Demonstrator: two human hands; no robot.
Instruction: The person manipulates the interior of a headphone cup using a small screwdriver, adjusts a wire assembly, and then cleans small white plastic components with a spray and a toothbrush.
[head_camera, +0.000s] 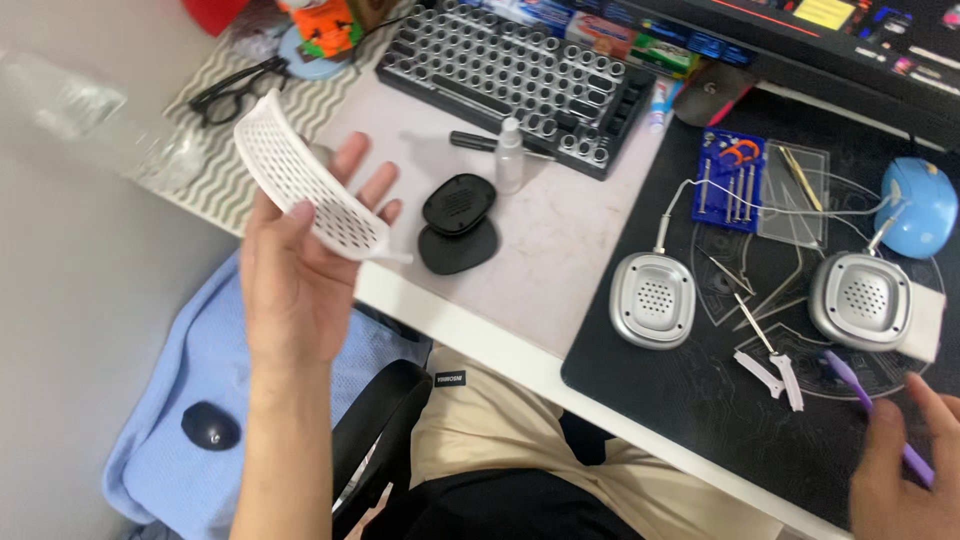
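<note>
A black mat (690, 400) covered the right part of the white desk (560, 240), and a keyboard (515, 80) lay at the far edge. Two silver earcups (652, 300) (865, 300) sat well apart on the mat, joined by a thin white wire. A blue mouse (918, 205) lay beyond the right cup. The left hand (295, 275) was raised off the desk's left edge, palm up, fingers spread loosely; a white mesh band (300, 180) rested across them, pinned by the thumb at its near end. Two black ear pads (458, 225) lay stacked just right of that hand. A blue screwdriver set (728, 180) lay between the cups. The right hand (900, 470), at the lower right, was curled around a purple tool (870, 405).
</note>
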